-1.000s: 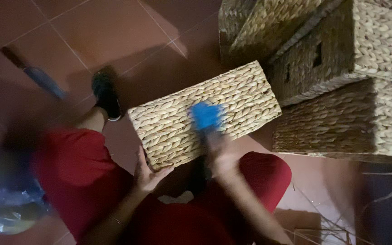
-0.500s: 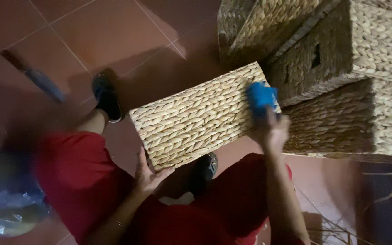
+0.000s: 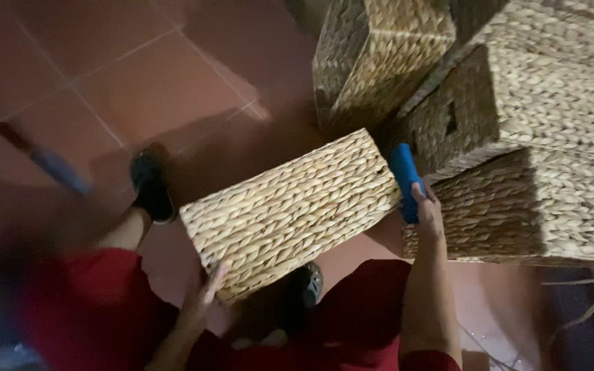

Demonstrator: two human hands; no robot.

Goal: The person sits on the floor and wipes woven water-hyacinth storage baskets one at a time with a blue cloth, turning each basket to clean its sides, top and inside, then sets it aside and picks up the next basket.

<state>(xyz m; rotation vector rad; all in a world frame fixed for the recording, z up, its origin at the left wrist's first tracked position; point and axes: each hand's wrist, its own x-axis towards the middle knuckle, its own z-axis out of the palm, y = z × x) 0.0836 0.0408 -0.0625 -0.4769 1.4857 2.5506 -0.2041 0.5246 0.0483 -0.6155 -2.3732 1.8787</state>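
Right grip [image 3: 426, 209] pinches smooth blue block [image 3: 405, 181]; left [image 3: 204, 297] (spread) steadies woven basket [image 3: 290, 209].

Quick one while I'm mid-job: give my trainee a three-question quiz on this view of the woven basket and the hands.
1. True or false: the right hand holds a blue object.
2. Which hand steadies the woven basket at its lower corner?
A. left hand
B. right hand
3. Fill in: the blue object sits against the basket's ____ end, seen in the picture.

Key: 1 true. 2 A. 3 right.
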